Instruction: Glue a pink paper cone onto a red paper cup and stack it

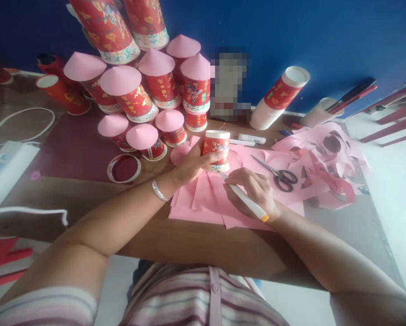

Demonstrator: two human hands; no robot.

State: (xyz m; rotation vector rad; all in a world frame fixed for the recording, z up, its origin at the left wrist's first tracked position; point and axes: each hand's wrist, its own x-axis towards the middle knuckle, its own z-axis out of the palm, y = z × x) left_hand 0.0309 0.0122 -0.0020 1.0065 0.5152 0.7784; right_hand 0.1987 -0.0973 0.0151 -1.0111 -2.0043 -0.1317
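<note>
My left hand (191, 164) is wrapped round a red patterned paper cup (216, 147) that stands upside down on pink paper sheets (203, 199). My right hand (253, 188) grips a white pen with an orange end (248, 202), its tip touching the paper at the cup's base. A silver bracelet (159, 191) is on my left wrist. A pink paper circle (179, 154) lies just left of the cup.
Red cups capped with pink paper cones (145, 86) are stacked at the back left. Scissors (279, 174) lie on pink paper scraps (325, 163) to the right. A glue stick (252, 138), a stack of cups lying on its side (280, 97), a power strip (2, 170) and the desk's front edge (203, 258) surround me.
</note>
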